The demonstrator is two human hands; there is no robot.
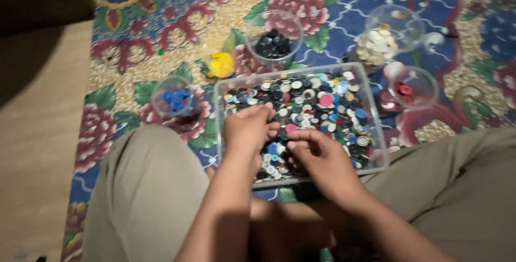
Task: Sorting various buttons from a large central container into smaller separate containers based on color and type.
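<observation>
A clear plastic tray full of mixed coloured buttons rests on a floral mat between my knees. My left hand is curled inside the tray's near left part, fingertips down among the buttons. Beside it, my right hand has its fingers pinched together over the near middle of the tray; whether a button sits between them cannot be told.
Small clear cups stand around the tray: blue buttons at left, black buttons behind, white buttons at back right, red buttons at right. A yellow pile lies on the mat. Bare floor runs along the left.
</observation>
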